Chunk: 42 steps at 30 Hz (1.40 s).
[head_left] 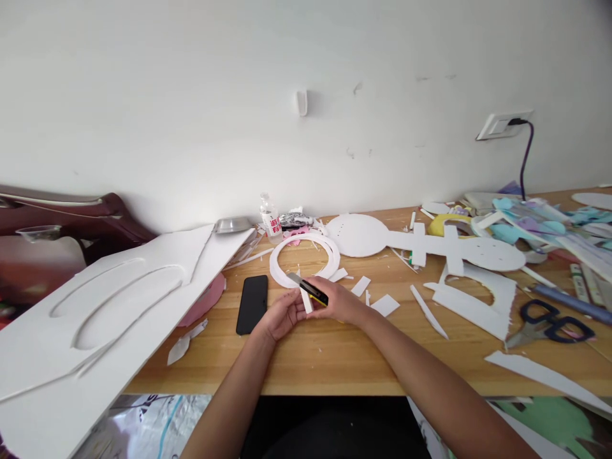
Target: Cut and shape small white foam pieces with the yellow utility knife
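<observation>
My right hand (335, 301) is closed around a black and yellow utility knife (310, 291), its blade out and pointing up to the left. Between the two hands stands a small white foam strip (305, 300), pinched by the fingers of my left hand (284, 313). The knife crosses over the strip's upper part; whether the blade touches it I cannot tell. Just behind the hands lies a white foam ring (275, 268). Small white foam pieces (385, 305) are scattered to the right of my right hand.
A black phone (252, 305) lies left of my hands. Beyond it a large white board (157, 319) overhangs the table. A clear bottle (271, 220) stands near the wall. Rightward are a long white cutout (358, 234), scissors (545, 322) and heaped scraps (549, 220).
</observation>
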Available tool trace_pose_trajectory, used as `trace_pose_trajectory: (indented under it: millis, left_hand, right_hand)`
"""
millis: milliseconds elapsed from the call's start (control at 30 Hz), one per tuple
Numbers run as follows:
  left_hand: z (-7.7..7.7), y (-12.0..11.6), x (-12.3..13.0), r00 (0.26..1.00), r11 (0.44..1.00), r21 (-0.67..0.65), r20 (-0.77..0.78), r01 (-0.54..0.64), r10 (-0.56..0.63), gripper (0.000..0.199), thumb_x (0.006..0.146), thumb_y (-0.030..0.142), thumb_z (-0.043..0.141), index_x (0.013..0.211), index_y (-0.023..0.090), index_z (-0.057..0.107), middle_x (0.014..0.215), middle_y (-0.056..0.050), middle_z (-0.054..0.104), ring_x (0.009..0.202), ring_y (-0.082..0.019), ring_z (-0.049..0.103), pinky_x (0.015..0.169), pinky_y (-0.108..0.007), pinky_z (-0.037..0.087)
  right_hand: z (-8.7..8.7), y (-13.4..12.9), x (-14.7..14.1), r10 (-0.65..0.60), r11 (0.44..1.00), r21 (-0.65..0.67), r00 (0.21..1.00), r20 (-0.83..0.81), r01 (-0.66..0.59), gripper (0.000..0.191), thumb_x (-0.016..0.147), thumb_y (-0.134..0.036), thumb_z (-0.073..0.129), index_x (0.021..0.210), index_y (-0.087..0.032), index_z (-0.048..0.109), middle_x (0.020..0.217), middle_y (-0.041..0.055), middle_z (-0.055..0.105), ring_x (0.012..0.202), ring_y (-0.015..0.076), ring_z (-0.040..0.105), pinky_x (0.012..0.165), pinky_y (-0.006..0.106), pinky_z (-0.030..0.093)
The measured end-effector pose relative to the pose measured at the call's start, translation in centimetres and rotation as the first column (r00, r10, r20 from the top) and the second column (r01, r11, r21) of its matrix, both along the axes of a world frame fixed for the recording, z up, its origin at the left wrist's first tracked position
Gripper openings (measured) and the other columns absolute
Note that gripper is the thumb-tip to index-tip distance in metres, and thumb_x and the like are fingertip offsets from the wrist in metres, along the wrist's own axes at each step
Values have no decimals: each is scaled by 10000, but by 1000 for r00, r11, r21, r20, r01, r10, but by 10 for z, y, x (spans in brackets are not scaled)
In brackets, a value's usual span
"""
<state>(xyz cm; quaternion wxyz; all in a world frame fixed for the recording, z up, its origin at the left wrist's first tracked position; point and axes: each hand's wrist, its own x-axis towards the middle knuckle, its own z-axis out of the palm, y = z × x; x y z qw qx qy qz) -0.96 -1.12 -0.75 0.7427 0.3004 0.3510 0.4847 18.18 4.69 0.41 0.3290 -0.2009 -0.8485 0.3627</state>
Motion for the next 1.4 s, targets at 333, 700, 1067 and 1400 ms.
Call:
trace_pose_trajectory:
  millis: [333,700,1067,1400]
  left_hand:
    - [3,1,7,993,993,66,-60,-95,99,332,818,363,699,993,89,632,925,-160,736,759,-217,723,667,-289,570]
    - [-1,2,7,993,995,51,-78,-83,87,382,769,359,752,1015,96,625,914,-158,735,828,-255,726,709,-332,583]
    - [-4,3,4,992,994,15,-54,-112,113,244,804,263,703,971,104,623,917,-142,733,773,-223,717,715,-341,578]
    - [-3,3,5,991,992,-1,-36,-127,127,189,801,172,660,969,90,630,915,-145,734,773,-215,709,671,-296,565]
  right_hand:
    - [-7,1,0,-11,1000,10,999,40,10,850,671,-415,823,1413,-277,432,1398,93,521,1282,281,496,1082,438,383]
    - [-6,1,-2,15,999,-38,996,91,-12,928,600,-282,872,1419,-321,437,1400,63,535,1277,287,504,1079,446,384]
    - [-14,1,-2,-13,1000,12,987,160,11,898,657,-358,830,1446,-297,406,1392,73,547,1238,281,553,1048,421,426]
    - [-9,-1,-2,-42,999,5,988,147,41,891,659,-346,825,1445,-295,408,1403,66,537,1246,278,547,1053,416,422]
